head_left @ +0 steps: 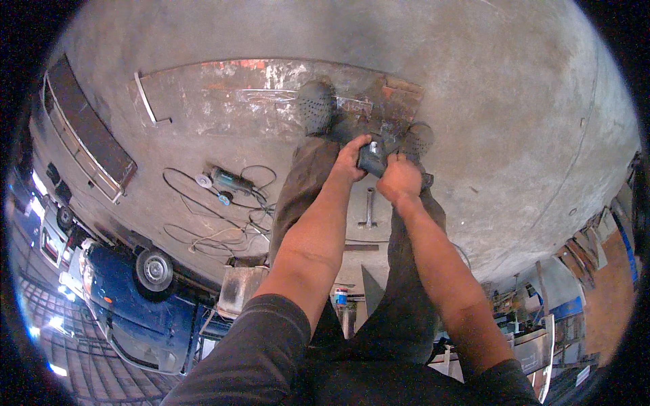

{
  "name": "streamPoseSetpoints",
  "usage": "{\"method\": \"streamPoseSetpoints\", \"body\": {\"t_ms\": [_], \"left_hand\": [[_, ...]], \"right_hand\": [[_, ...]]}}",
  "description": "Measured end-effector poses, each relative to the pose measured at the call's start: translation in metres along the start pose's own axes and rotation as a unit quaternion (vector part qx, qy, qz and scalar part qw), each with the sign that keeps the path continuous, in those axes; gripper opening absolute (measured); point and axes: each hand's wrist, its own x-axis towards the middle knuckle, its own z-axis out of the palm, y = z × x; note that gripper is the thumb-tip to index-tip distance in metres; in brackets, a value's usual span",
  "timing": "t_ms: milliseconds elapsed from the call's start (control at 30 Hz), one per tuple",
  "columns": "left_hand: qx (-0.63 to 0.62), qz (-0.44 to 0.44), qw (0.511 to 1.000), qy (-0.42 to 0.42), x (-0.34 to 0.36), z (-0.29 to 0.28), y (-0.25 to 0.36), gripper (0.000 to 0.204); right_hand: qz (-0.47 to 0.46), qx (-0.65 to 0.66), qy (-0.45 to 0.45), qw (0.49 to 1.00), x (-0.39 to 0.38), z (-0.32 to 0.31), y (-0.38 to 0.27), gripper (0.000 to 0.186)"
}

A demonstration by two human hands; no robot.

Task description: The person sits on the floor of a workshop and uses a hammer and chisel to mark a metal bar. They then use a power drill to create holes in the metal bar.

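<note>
Dark power tool: held in front of the body between the trouser legs, near the perforated shoes; a boxy casing with a bright metal fitting on its upper face. Its exact kind is partly hidden by the hands.
Handling: probably dense and rigid for its size — a hard shell that won't give under a squeeze, perhaps slick where dust or grease sits; sturdy rather than fragile.
Where to grip: the casing sides look best, one palm at each end, with fingertips clear of the metal fitting.
Left hand: clamped on the casing's left side, thumb laid along the top edge; the other fingers are largely hidden underneath.
Right hand: fingers curled together into a fist-like hold at the casing's right end; how firmly they press, I cannot tell.
Forearms: both reach forward from the lower edge and converge on the tool — elbows only slightly bent, left wrist fairly straight, right knuckles facing up.
Floor nearby: a T-shaped metal tool lies just below the hands; a corded angle grinder rests off to the left, and a worn metal sheet lies beyond.
</note>
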Motion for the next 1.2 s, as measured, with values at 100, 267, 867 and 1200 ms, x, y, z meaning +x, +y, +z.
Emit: {"method": "streamPoseSetpoints", "body": {"t_ms": [100, 267, 867, 1200], "left_hand": [[-0.047, -0.034, 0.998, -0.003, 0.006, -0.005, 0.002, 0.033], [-0.096, -0.084, 0.992, -0.002, 0.011, -0.005, 0.002, 0.032], [-0.102, -0.064, 0.993, -0.002, 0.003, -0.003, 0.002, 0.029], [-0.114, -0.071, 0.991, -0.006, 0.004, 0.0, 0.003, 0.029]], "right_hand": [[-0.015, -0.002, 0.028, 0.999, -0.002, 0.0, -0.002, 0.044], [-0.022, -0.014, 0.002, 1.0, -0.002, -0.01, -0.002, 0.045], [-0.032, -0.01, 0.027, 0.999, -0.002, -0.012, -0.002, 0.04], [-0.025, -0.007, 0.013, 1.0, 0.002, -0.01, -0.001, 0.042]]}}
